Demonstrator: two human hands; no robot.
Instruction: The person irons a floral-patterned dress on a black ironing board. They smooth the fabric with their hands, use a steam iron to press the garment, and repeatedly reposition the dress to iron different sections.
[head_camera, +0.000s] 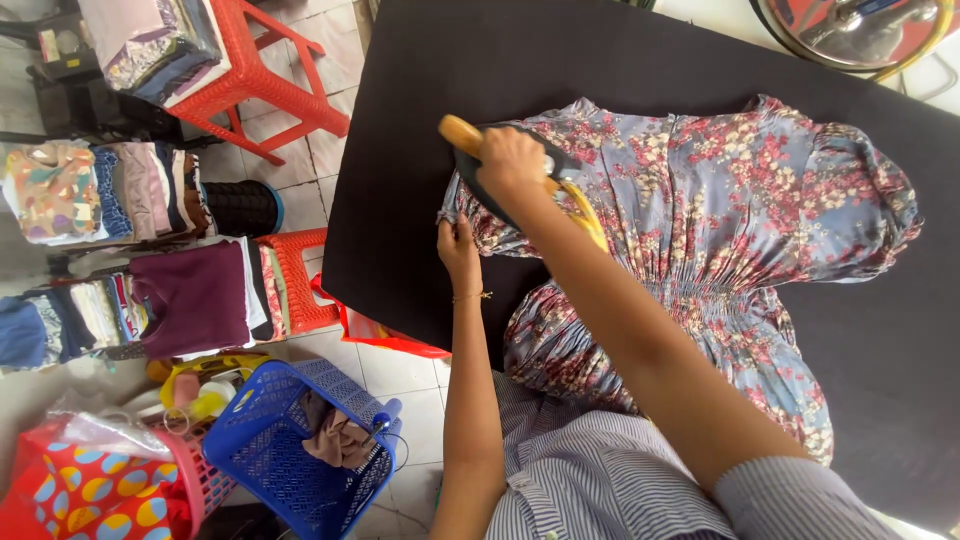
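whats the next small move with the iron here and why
Probably a short glide of the iron along the sleeve toward the bodice of the floral dress. The right hand grips the iron over the sleeve, the left hand pins the sleeve edge flat on the black board, and the bodice beyond looks gathered and wrinkled.

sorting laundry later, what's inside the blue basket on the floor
The blue basket holds a crumpled brown cloth near its top and a blue-capped bottle at its rim. Whatever lies under the cloth is hidden.
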